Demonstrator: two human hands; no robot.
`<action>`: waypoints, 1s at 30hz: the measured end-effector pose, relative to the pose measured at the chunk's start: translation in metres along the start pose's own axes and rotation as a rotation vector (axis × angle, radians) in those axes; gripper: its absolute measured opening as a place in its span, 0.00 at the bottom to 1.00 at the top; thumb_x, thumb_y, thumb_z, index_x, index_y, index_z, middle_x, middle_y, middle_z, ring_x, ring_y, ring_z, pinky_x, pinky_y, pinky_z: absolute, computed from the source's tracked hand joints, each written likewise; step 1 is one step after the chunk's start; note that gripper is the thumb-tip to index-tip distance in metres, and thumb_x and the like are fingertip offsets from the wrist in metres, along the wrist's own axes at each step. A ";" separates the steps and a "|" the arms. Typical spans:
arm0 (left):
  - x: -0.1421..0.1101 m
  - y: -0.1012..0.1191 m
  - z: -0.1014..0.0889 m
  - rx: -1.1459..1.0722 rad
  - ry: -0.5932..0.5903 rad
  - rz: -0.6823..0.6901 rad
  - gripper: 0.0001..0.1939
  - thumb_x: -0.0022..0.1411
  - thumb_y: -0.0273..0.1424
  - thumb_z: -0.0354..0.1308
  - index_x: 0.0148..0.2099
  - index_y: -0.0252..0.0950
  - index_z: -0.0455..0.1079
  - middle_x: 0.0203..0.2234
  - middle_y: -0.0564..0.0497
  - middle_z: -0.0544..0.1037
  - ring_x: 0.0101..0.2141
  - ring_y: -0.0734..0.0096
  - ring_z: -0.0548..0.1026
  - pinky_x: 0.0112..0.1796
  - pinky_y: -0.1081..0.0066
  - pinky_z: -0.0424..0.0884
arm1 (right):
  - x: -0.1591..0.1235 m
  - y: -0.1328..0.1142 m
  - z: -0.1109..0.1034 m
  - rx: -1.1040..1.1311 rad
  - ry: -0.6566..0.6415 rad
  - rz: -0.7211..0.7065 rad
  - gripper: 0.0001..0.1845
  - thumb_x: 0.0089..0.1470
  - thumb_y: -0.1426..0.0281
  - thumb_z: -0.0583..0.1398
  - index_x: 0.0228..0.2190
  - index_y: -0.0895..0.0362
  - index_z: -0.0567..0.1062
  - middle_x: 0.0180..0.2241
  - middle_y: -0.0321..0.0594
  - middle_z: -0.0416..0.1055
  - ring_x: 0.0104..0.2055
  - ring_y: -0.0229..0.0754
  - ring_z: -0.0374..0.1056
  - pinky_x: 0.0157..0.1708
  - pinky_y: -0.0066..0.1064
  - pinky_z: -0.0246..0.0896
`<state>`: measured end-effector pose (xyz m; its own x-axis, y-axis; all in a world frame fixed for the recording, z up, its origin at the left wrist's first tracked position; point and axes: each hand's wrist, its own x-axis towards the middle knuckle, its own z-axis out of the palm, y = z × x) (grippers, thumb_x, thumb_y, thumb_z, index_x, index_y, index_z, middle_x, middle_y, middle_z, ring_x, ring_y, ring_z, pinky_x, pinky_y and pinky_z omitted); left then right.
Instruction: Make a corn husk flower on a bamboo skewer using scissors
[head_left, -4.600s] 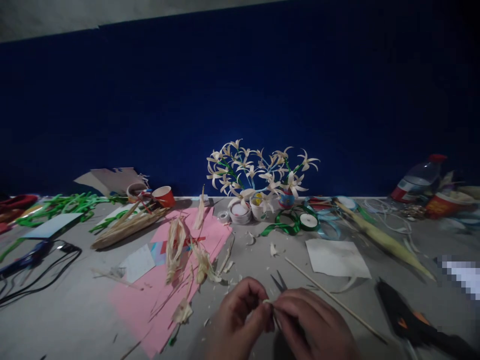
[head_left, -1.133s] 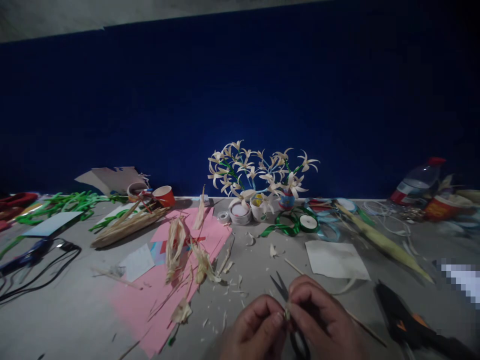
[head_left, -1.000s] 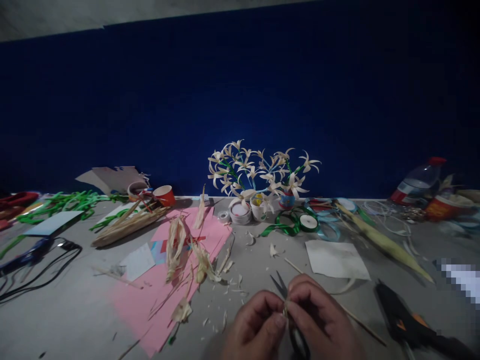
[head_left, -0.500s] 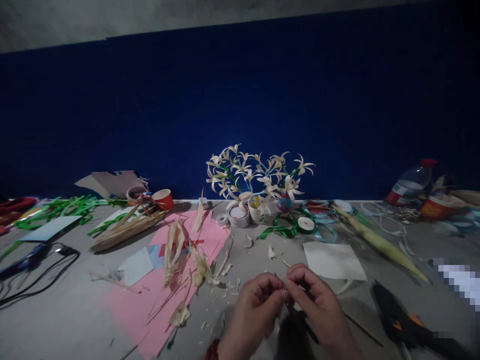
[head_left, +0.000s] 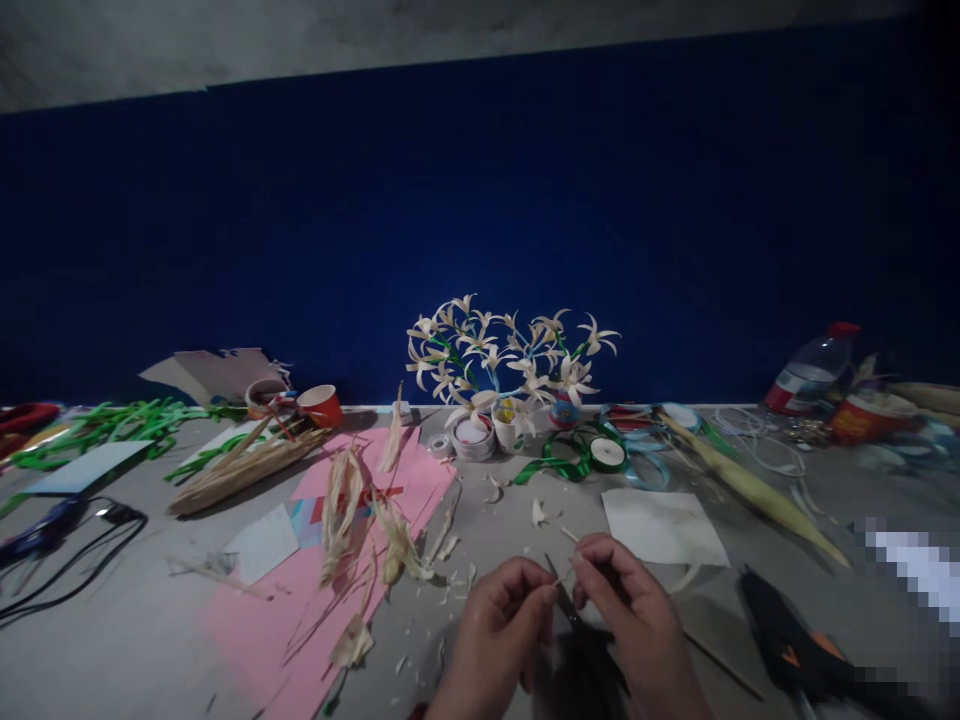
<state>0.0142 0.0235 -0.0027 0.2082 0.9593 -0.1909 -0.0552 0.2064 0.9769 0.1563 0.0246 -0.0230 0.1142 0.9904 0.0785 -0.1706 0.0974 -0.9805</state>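
Low in the middle, my left hand and my right hand face each other, a small gap apart. Both are closed in a pinch. Between their fingertips runs a thin pale strip, very small and dim; it looks like a bit of corn husk, like the scraps around it. Under and between the hands a pair of dark scissors points away from me, its handles partly in shadow and behind my right hand. A thin brown stick lies to the right of my right hand.
Husk flowers stand in small cups at the back. Pink paper with dried husks lies left. To the right are a white card, a black glue gun, green ribbon and a plastic bottle.
My hands have drawn slightly apart, so the pale strip and the scissors' blades show between them. The whole view has shifted a little.
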 end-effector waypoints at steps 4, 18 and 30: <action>-0.001 0.003 0.000 0.020 0.002 0.029 0.20 0.55 0.48 0.60 0.30 0.35 0.66 0.16 0.60 0.65 0.12 0.84 0.55 0.13 0.80 0.49 | 0.000 -0.002 -0.001 0.009 -0.047 0.016 0.12 0.51 0.59 0.67 0.26 0.54 0.74 0.24 0.30 0.67 0.25 0.36 0.63 0.27 0.24 0.59; -0.006 0.002 -0.003 0.047 -0.058 0.188 0.18 0.57 0.46 0.61 0.35 0.34 0.70 0.26 0.51 0.73 0.26 0.72 0.70 0.29 0.74 0.67 | 0.000 0.002 0.000 0.007 -0.038 -0.076 0.12 0.52 0.61 0.66 0.24 0.54 0.72 0.26 0.31 0.65 0.28 0.38 0.62 0.29 0.25 0.60; -0.001 0.003 0.004 0.094 -0.002 0.203 0.14 0.60 0.38 0.59 0.26 0.36 0.66 0.20 0.54 0.68 0.26 0.71 0.66 0.31 0.72 0.61 | -0.013 0.002 0.008 0.077 0.055 -0.010 0.15 0.50 0.59 0.67 0.23 0.53 0.72 0.25 0.31 0.63 0.28 0.38 0.60 0.28 0.25 0.60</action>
<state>0.0174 0.0224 0.0006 0.2038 0.9789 0.0111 -0.0054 -0.0102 0.9999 0.1464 0.0131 -0.0249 0.1696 0.9826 0.0764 -0.2434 0.1168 -0.9629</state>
